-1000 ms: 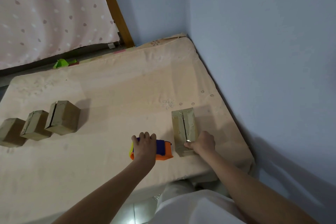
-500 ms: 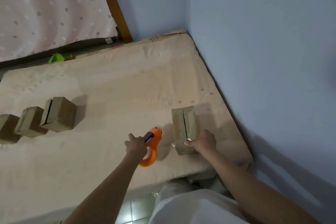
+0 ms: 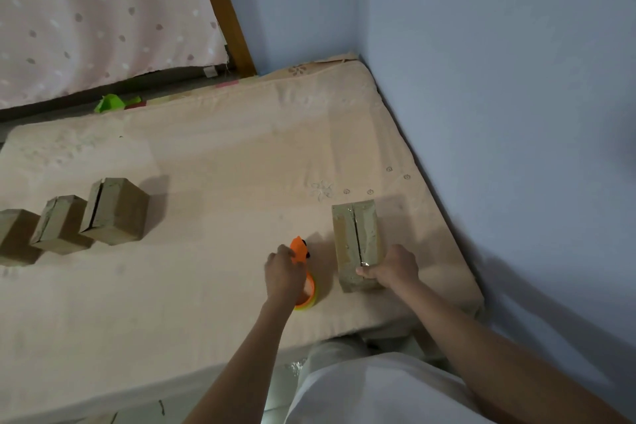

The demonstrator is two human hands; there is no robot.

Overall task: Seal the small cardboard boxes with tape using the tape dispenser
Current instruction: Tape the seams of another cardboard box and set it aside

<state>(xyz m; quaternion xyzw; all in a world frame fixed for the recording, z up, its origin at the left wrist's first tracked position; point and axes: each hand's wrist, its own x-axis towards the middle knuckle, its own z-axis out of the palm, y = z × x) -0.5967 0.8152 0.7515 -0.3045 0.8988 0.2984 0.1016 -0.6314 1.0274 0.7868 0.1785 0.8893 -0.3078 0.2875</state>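
A small cardboard box [image 3: 356, 237] lies on the beige mattress [image 3: 220, 162] at the right, its top seam running away from me. My right hand [image 3: 392, 267] grips its near end, thumb on the seam where a shiny bit of tape shows. Just left of the box, my left hand [image 3: 284, 274] holds the orange tape dispenser [image 3: 301, 253] by its handle, the tape roll resting on the mattress. Three more small boxes stand in a row at the left [image 3: 115, 212], [image 3: 60, 229], [image 3: 15, 236].
A blue wall [image 3: 499, 96] runs along the mattress's right side. A dotted pink curtain [image 3: 96, 10] and a wooden post [image 3: 223, 7] stand behind it. A green object [image 3: 112, 102] lies beyond the far edge. The near edge drops to a tiled floor.
My left hand lifted the dispenser off its side, turned it upright and brought it closer to the box. My right hand stayed on the box's near end.
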